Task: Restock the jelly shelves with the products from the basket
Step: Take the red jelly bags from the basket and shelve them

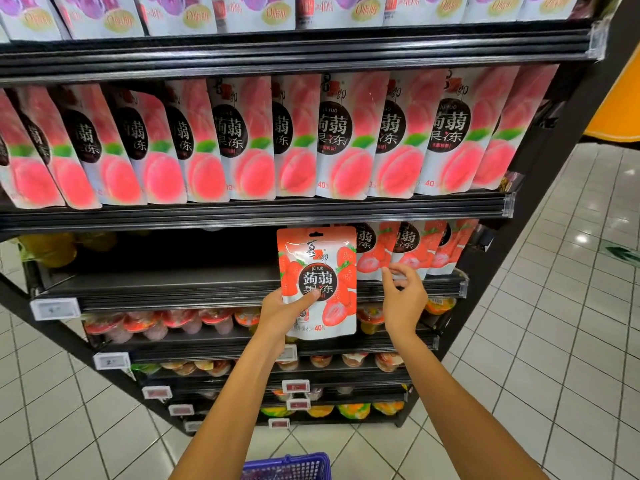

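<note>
Toward 9 o'clock from the red-and-white strawberry jelly pouch, the black metal shelf stands open, bounded at 12 o'clock by the black ribbed shelf rail, at 3 o'clock by standing strawberry pouches, and farthest out by yellow packs.

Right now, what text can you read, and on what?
"jǔ ruò", "蒟蒻果冻", "40%": red strawberry-printed plastic pouch in the left hand.
"蒟蒻果冻", "40%": pink peach-printed pouches, shelf above.
"40%": purple-printed pouches, top shelf.
White shelf-edge price tags: too blurred to read.
</note>
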`<state>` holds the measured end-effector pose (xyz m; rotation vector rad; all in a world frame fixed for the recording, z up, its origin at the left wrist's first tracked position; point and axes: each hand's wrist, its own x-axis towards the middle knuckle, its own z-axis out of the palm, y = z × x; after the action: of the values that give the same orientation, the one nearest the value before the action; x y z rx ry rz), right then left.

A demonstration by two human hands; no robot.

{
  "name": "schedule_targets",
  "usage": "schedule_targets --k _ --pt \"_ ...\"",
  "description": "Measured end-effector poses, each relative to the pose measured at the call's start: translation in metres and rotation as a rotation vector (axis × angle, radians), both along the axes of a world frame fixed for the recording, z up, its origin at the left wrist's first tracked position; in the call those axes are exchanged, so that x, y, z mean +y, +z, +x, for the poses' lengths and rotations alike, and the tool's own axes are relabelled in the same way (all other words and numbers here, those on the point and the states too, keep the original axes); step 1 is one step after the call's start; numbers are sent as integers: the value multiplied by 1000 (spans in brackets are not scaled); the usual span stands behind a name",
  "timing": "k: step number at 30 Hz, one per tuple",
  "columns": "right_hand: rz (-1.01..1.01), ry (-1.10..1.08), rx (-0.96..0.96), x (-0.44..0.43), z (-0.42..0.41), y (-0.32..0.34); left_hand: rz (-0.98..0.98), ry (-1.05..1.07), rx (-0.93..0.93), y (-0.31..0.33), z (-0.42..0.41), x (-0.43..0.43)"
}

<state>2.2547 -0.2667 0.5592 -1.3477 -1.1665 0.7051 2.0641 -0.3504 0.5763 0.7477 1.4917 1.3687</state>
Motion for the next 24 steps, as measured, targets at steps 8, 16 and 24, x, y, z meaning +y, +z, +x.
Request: schedule_targets --k 8,16,24 --pt "10 -12 77 -9 -4 8 -10 12 6 3 3 0" --pt "-162 806 96 -34 -16 13 11 -15 80 5 -1 5" --pt "-87 566 190 -19 -31 25 193 245 260 13 8 3"
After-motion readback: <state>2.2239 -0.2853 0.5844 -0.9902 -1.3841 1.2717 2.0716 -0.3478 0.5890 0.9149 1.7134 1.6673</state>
